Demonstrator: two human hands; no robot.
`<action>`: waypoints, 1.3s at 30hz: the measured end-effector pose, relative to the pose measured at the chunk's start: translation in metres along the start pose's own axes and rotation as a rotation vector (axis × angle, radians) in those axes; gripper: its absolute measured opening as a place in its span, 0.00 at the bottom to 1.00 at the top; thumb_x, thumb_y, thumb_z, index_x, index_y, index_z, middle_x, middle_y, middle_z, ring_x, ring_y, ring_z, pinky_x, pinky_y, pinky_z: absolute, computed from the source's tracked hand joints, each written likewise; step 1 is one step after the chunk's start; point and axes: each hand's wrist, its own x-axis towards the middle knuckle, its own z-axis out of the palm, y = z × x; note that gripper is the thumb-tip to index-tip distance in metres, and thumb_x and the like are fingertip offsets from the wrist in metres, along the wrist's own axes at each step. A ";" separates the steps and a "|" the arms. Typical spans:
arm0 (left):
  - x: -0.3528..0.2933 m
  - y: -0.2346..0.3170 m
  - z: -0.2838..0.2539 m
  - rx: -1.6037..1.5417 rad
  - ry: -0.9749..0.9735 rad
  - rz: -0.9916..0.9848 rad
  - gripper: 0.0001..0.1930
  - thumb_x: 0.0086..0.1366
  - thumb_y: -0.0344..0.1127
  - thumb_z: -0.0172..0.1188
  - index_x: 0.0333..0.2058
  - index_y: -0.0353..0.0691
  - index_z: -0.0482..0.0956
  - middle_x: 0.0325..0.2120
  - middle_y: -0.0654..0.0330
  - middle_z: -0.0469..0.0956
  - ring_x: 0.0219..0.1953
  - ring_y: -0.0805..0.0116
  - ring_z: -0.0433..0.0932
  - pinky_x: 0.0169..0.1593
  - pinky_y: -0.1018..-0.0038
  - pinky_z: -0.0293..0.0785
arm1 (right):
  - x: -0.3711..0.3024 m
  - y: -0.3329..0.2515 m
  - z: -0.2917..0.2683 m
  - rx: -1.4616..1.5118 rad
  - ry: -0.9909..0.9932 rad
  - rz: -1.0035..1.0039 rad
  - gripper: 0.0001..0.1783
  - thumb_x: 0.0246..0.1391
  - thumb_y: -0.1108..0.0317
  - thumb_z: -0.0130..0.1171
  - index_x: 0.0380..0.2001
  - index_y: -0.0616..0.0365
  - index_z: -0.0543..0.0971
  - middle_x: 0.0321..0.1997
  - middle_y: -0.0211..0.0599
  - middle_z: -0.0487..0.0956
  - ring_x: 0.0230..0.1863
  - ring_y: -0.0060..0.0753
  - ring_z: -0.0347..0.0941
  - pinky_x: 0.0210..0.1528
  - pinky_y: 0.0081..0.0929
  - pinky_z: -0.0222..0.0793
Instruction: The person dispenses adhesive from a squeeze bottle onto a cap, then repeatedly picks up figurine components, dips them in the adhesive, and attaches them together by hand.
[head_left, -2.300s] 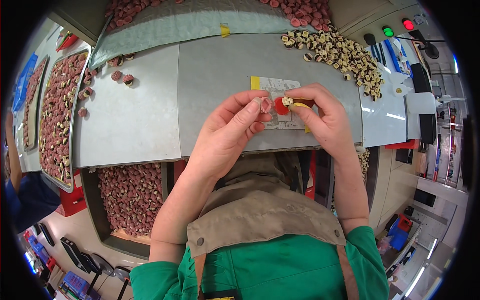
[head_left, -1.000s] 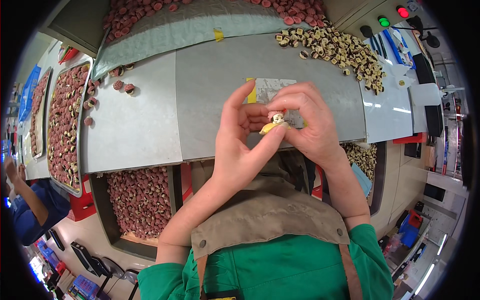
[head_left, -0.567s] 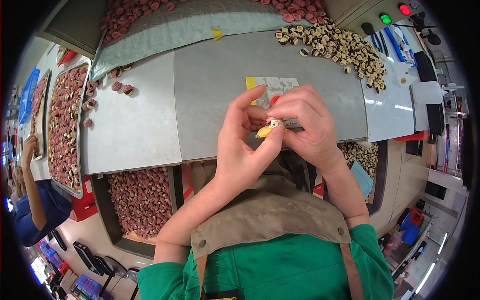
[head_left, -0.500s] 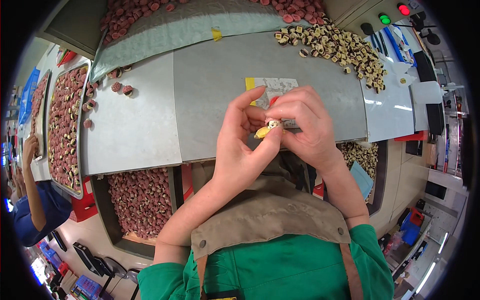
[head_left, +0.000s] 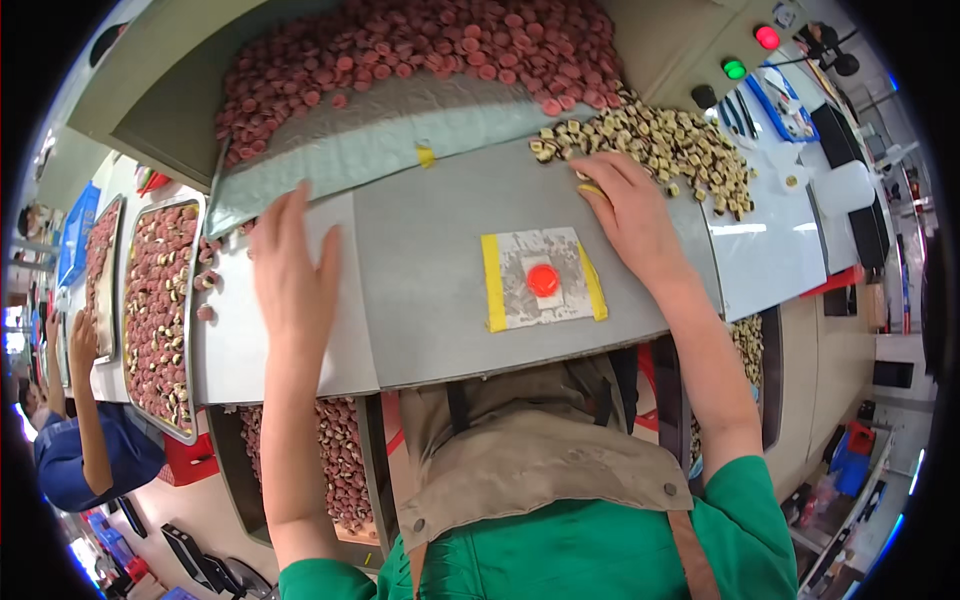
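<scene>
My left hand (head_left: 292, 262) is raised over the left part of the table, near the covered ledge, fingers stretched and thumb apart, slightly blurred; nothing shows in it. At the near-left edge of a heap of small cream-and-dark pieces (head_left: 690, 150), my right hand (head_left: 632, 212) has thumb and forefinger brought together. A pale small piece (head_left: 583, 176) seems to sit between these fingertips, partly hidden; a yellow covering shows by the thumb. Between the hands lies a pale square plate (head_left: 520, 305) with yellow tape along two sides and a round red knob (head_left: 543, 280) at its middle.
Many pink cup-shaped pieces (head_left: 450, 45) lie behind a pale sheet (head_left: 350, 148). At left is a tray (head_left: 188, 425) of pink-and-cream pieces, beyond it a co-worker in blue (head_left: 100, 455). Below the table edge are bins, the left one (head_left: 345, 450) full. Lit buttons (head_left: 735, 70) stand upper right.
My hands were together over the plate, holding a small pink-and-cream piece. They have parted, left hand to the left and right hand to the cream-and-dark heap. The plate and red knob are uncovered.
</scene>
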 end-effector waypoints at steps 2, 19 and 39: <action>0.021 0.013 0.006 -0.098 -0.076 0.055 0.22 0.58 0.32 0.60 0.52 0.38 0.72 0.47 0.50 0.72 0.50 0.50 0.70 0.53 0.61 0.67 | -0.001 0.000 -0.003 -0.016 -0.021 -0.013 0.12 0.52 0.76 0.58 0.42 0.60 0.76 0.43 0.40 0.75 0.41 0.39 0.73 0.44 0.30 0.70; 0.118 0.047 0.147 -0.315 -0.143 0.025 0.14 0.55 0.43 0.65 0.37 0.44 0.78 0.33 0.56 0.81 0.39 0.54 0.79 0.41 0.61 0.74 | -0.081 -0.002 -0.031 0.117 0.042 0.365 0.11 0.52 0.73 0.61 0.39 0.62 0.75 0.36 0.40 0.74 0.32 0.34 0.73 0.35 0.27 0.69; -0.045 0.100 0.022 -1.568 -0.461 -0.728 0.18 0.66 0.32 0.56 0.52 0.31 0.73 0.45 0.57 0.76 0.46 0.70 0.77 0.51 0.77 0.72 | -0.052 -0.030 -0.033 0.282 -0.274 0.267 0.10 0.51 0.73 0.59 0.39 0.61 0.77 0.37 0.40 0.76 0.39 0.41 0.73 0.40 0.31 0.69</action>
